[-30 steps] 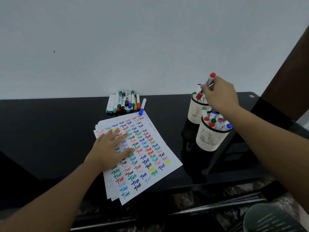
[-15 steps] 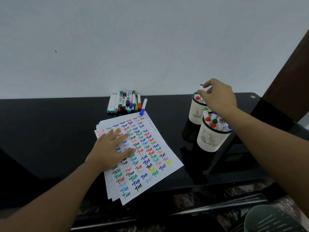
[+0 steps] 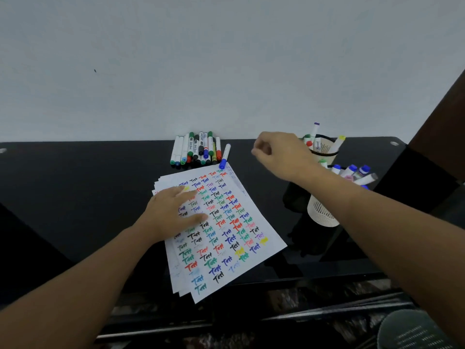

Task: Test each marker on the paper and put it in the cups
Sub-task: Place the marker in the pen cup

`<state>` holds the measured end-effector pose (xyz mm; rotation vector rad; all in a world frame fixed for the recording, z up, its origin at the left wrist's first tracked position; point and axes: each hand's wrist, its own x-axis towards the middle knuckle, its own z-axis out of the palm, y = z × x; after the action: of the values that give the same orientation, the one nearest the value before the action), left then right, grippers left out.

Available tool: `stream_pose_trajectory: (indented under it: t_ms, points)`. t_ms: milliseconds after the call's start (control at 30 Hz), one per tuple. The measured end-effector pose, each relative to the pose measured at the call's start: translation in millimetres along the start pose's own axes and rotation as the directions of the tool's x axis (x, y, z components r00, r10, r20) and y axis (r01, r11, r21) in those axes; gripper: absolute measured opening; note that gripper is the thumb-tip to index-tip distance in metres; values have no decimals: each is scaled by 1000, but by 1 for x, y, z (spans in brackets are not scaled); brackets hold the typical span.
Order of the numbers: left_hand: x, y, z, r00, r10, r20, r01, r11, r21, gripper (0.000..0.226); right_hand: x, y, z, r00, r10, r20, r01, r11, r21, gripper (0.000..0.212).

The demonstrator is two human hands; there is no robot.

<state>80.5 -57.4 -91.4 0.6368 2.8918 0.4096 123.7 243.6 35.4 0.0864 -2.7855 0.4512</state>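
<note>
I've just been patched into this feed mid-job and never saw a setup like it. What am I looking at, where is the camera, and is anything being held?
No machine here: a person's bare hands, filmed by a head-worn camera looking down. The left hand presses flat on the paper, covered in colour test scribbles, on a black table. The right hand hangs empty, fingers loosely curled, between the untested markers by the wall and two cups holding tested ones. Nothing is held.

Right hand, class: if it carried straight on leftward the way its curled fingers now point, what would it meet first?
Probably the blue-capped marker lying apart at the paper's top corner, then the marker pile by the wall. The right hand is empty and seems raised above the table, so depth is uncertain.
</note>
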Motion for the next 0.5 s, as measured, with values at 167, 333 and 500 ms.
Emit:
stream_pose_trajectory:
  t_ms: [167, 333, 500]
  points:
    - [-5, -20, 5, 996, -41, -76, 38, 999, -38, 103, 15, -11, 48, 959, -27, 284, 48, 997, -67, 26]
    - [-3, -24, 9, 997, -16, -75, 12, 998, -62, 99, 36, -4, 92, 937, 7, 348, 49, 988, -150, 49]
    - [-1, -25, 11, 998, -4, -64, 2, 1000, -23, 84, 59, -5, 110, 927, -1, 375, 112, 955, -274, 65]
